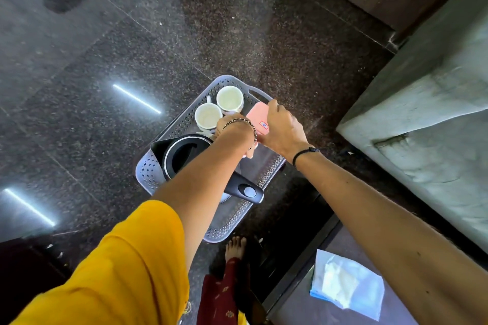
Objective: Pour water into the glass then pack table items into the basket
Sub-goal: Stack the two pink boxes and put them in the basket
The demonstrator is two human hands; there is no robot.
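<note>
Your right hand [284, 128] clamps its fingers on the pink box [257, 117] inside the basket [148, 174], beside the two cups [219, 108]. Your left hand [235, 124] sits between cups and box; you cannot tell its finger state. The kettle [184, 155] lies nearer you.

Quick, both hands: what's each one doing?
Left hand: mostly hidden behind its wrist beside the cups; grip cannot be told.
Right hand: closed on the pink box.

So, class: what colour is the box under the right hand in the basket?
Pale pink box, with a small red-and-blue label; the head view shows it.
</note>
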